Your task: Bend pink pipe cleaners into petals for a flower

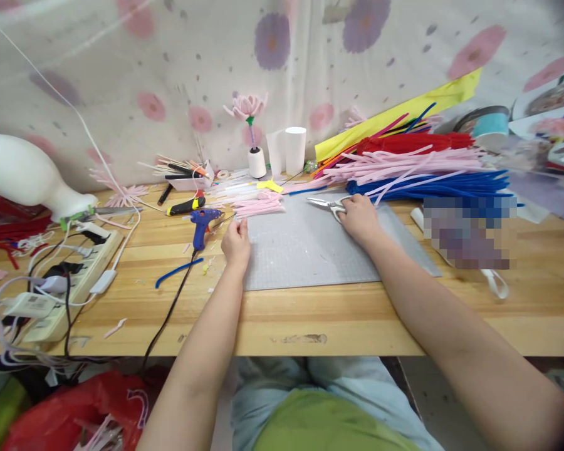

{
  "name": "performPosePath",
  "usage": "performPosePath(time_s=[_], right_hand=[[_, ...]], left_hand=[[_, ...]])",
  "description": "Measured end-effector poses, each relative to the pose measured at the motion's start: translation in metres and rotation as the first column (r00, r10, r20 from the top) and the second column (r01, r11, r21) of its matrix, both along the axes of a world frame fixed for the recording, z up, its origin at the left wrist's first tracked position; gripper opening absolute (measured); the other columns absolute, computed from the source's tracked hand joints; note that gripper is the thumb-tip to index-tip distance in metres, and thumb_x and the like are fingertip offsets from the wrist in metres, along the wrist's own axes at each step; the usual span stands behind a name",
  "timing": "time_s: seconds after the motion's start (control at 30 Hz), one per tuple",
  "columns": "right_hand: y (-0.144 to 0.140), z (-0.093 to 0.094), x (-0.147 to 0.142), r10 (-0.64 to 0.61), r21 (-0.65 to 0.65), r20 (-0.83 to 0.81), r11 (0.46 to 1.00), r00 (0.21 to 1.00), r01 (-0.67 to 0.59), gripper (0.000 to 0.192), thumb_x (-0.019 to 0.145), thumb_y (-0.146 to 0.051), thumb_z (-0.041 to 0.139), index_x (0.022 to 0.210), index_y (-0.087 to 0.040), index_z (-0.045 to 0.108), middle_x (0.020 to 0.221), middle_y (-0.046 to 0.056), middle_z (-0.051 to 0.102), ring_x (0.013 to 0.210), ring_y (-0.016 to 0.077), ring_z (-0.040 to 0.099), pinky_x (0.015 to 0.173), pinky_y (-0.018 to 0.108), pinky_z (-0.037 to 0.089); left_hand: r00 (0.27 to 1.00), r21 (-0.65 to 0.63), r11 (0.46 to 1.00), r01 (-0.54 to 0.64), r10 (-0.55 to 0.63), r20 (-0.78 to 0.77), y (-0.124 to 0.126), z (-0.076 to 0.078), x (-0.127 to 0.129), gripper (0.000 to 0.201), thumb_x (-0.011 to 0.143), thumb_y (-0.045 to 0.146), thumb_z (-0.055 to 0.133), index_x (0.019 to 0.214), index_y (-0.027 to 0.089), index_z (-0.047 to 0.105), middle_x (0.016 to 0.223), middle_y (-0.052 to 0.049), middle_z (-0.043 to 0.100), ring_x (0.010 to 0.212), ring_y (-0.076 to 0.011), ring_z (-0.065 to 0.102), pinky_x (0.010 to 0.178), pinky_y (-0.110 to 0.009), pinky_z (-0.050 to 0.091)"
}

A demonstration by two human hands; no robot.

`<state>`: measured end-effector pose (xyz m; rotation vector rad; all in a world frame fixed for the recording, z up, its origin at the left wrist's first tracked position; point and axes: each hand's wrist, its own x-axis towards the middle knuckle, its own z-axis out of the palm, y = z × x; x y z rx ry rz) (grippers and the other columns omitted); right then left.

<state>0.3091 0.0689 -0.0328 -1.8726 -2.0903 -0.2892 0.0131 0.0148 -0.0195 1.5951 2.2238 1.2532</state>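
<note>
Flowered sheeting (225, 69) fills the top of the frame, and one wooden table (282, 319) runs across the middle beneath it. Look lower left: one white adapter (31, 305) sits on one power strip (98, 257), its label printed too small to read! Over to the centre, where one grey mat (305, 250) lies flat. Right of centre, the right hand (361, 219) has its fingers bent around the handles of one pair of scissors (328, 204), blades pointing left over the mat's far edge. Left of centre, the left hand (235, 244) is curled closed; whether anything is pinched there, I can't tell. Just beyond it lies one pile of short pink pieces (258, 207), too jumbled to count. Beside that hand, one blue glue gun (202, 228); behind it, one yellow-and-black cutter (185, 205). Upper centre, one pink flower (247, 106) stands in one white pot (257, 164). And upper right, three fuzzy bundles: red (418, 143), pink (404, 164) and blue (432, 186)!
</note>
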Motion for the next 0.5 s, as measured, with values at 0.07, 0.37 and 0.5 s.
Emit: performPosePath(time_s=[0.07,0.37,0.5], right_hand=[[-0.002,-0.002,0.0,0.002,0.029,0.027,1.0,1.0,-0.003,0.029,0.08,-0.027,0.047,0.093,-0.009,0.066,0.095,0.017,0.059,0.096,0.0281,0.048,0.082,0.037,0.035],[0.005,-0.015,0.016,0.064,0.057,-0.243,0.997,0.968,-0.052,0.028,0.075,-0.033,0.055,0.089,-0.011,0.064,0.086,0.019,0.064,0.084,0.0281,0.053,0.076,0.041,0.033],[0.001,-0.012,0.012,0.15,0.162,-0.358,0.982,0.922,-0.097,0.024,0.072,-0.027,0.055,0.093,-0.017,0.062,0.093,0.014,0.064,0.09,0.0289,0.054,0.078,0.042,0.037]], left_hand=[[1.0,-0.021,1.0,-0.014,0.014,-0.012,-0.001,0.001,0.0,0.034,0.088,0.041,0.037,0.067,0.019,0.052,0.065,-0.002,0.053,0.064,-0.0154,0.049,0.061,-0.025,0.03],[0.974,-0.033,0.988,0.153,-0.156,-0.165,0.005,-0.002,0.003,0.008,0.082,0.024,0.048,0.081,0.019,0.055,0.07,-0.002,0.053,0.07,-0.0171,0.051,0.068,-0.028,0.036],[0.956,0.046,0.978,0.206,-0.191,-0.221,0.007,-0.003,0.001,0.025,0.078,0.019,0.051,0.103,0.017,0.054,0.083,-0.006,0.056,0.085,-0.0197,0.053,0.082,-0.033,0.039]])
